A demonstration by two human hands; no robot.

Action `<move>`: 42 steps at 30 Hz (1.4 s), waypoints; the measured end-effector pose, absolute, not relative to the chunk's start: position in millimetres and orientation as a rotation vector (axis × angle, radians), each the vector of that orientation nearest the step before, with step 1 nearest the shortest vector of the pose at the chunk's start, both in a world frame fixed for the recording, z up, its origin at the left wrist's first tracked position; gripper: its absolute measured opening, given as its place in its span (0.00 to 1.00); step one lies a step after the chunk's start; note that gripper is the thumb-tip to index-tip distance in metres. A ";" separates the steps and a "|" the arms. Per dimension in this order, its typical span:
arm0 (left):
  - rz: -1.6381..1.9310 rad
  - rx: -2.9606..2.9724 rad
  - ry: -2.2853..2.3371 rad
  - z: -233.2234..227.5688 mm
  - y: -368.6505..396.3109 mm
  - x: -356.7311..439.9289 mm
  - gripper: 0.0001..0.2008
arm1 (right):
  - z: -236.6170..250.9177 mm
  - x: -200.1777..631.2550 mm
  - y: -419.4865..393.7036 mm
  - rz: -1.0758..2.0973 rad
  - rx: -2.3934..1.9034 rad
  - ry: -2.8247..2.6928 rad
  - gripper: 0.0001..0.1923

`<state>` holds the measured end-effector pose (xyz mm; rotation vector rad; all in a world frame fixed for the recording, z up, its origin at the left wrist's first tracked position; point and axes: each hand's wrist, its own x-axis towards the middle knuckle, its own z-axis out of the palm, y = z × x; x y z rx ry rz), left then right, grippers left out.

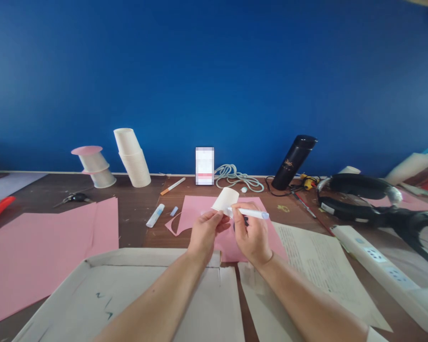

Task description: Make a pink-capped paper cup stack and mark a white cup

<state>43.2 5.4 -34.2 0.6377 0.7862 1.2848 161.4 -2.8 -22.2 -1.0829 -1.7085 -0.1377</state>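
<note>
Holding paper cup (226, 198) tilted in left hand (206, 232) grip | right hand (251, 235) grip closed on pen (248, 213) touching cup

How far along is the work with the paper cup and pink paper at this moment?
Done, it seems: two cups with a pink disc stand at the wall, and the pink sheet is cut. In hand: the left hand holds a paper cup; the right hand holds a pen against it. Left: the cup stack is untouched.

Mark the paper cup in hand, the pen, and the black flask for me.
paper cup (226, 198), head view, on its white side wall.
pen (251, 213), head view, mid-barrel, right of the fingers.
black flask (294, 162), head view, middle of its leaning body.
</note>
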 end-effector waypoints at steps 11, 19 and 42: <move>1.288 0.351 0.705 -28.5 8.3 41.4 0.02 | -20.0 167.8 -2.0 -0.107 -1.055 -1.619 0.07; 1.272 0.392 0.671 -31.4 7.6 40.5 0.03 | -26.5 167.1 -0.8 -0.069 -1.103 -1.670 0.07; 1.278 0.441 0.663 -32.2 7.7 40.3 0.04 | -25.0 163.6 -1.8 -0.119 -1.085 -1.695 0.06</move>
